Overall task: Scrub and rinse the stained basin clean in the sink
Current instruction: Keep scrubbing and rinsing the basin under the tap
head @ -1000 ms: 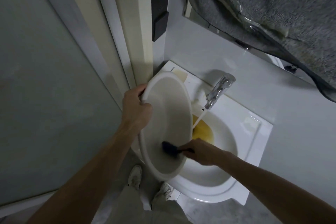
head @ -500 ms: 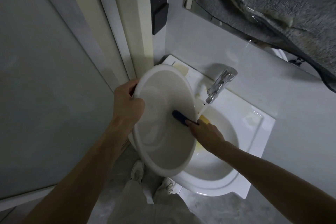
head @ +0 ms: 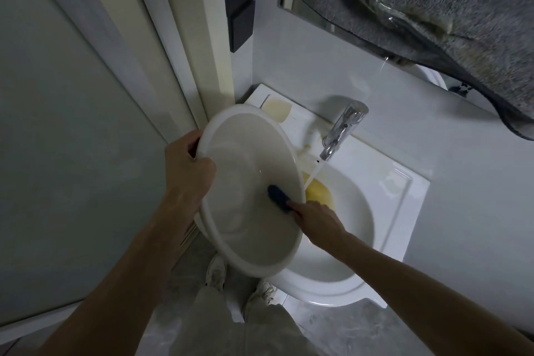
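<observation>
Gripping the round white plastic basin (head: 245, 228) by its rim, the left hand (head: 187, 170) tilts it over the white ceramic sink (head: 398, 211); the right hand (head: 315, 218) clamps a dark blue scrub brush (head: 278, 199) against its inside.

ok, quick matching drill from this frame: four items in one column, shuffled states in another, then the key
Items:
1. basin
2. brush
3. tap
4. sink

States:
A. running, water streaming out
B. tilted on edge, gripped at the rim by the left hand
C. yellow liquid pooled inside, under the stream
D. dark blue, pressed against the inner wall by the right hand

Pairs: 1-B, 2-D, 3-A, 4-C
</observation>
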`<state>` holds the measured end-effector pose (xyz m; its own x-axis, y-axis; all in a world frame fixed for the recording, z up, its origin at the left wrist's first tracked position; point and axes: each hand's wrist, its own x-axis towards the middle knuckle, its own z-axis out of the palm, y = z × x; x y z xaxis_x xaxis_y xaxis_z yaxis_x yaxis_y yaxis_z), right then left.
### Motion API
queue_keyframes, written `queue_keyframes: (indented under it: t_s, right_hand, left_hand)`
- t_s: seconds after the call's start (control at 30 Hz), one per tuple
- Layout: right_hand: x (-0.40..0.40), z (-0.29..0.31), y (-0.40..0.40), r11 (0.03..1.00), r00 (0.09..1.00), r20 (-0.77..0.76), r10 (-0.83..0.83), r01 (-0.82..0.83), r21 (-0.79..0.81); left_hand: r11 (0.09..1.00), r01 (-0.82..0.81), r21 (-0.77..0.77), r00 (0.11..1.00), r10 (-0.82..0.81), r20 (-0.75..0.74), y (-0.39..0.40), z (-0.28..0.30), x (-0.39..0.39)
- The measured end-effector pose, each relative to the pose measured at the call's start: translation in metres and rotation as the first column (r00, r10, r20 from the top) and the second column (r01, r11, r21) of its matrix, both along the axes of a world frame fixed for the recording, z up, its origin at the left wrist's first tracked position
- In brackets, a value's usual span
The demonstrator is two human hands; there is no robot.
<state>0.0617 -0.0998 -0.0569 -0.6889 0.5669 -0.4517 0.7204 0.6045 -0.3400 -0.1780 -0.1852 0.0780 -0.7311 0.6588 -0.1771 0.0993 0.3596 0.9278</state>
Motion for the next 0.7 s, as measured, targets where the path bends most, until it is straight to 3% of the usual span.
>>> queue_keyframes:
  t_s: [0.1, 0.17, 0.23, 0.3, 0.37, 0.43, 0.5, 0.57, 0.63, 0.7]
  right_hand:
    - [-0.001, 0.002, -0.013, 0.944, 0.986, -0.068, 0.151, -0.164, -0.287]
    - [-0.001, -0.002, -0.009, 0.981, 0.992, -0.005, 0.125, -0.124, -0.147]
    - [0.002, -0.005, 0.002, 0.999, 0.998, 0.063, -0.031, 0.030, 0.018]
    - [0.001, -0.005, -0.001, 0.983, 1.000, 0.016, 0.003, 0.000, -0.184]
    - [0.002, -0.001, -0.012, 0.919, 0.991, -0.041, 0.125, -0.131, -0.373]
    - [0.003, -0.004, -0.006, 0.973, 0.995, -0.002, 0.101, -0.099, -0.207]
    - [0.012, -0.008, 0.006, 0.998, 0.997, 0.027, -0.067, 0.067, 0.017]
    - [0.019, -0.012, 0.007, 0.997, 0.997, 0.054, -0.053, 0.056, -0.054]
    - [0.023, -0.013, 0.002, 0.958, 0.996, 0.040, 0.086, -0.071, -0.278]
    - [0.028, -0.012, 0.005, 0.961, 0.992, 0.068, 0.106, -0.084, -0.264]
  left_hand:
    - [0.998, 0.049, -0.036, 0.999, -0.050, -0.022, 0.003, 0.001, 0.004]
    - [0.998, 0.045, -0.041, 0.999, -0.045, -0.022, 0.004, -0.003, 0.006]
    - [0.999, 0.019, -0.035, 1.000, -0.019, -0.015, 0.005, -0.007, 0.007]
    - [0.999, 0.028, -0.039, 0.999, -0.029, -0.029, 0.009, -0.008, 0.009]
    - [0.998, 0.046, -0.043, 0.998, -0.048, -0.039, 0.014, -0.010, 0.013]
    - [0.999, 0.015, -0.033, 0.999, -0.016, -0.031, 0.016, -0.015, 0.017]
    - [0.999, -0.021, -0.033, 1.000, 0.020, -0.009, 0.021, -0.020, 0.021]
    - [0.999, -0.019, -0.051, 1.000, 0.019, 0.005, 0.026, -0.027, 0.026]
    - [0.996, 0.008, -0.086, 1.000, -0.009, -0.001, 0.030, -0.036, 0.033]
    - [0.994, 0.014, -0.110, 1.000, -0.015, -0.005, 0.031, -0.044, 0.037]
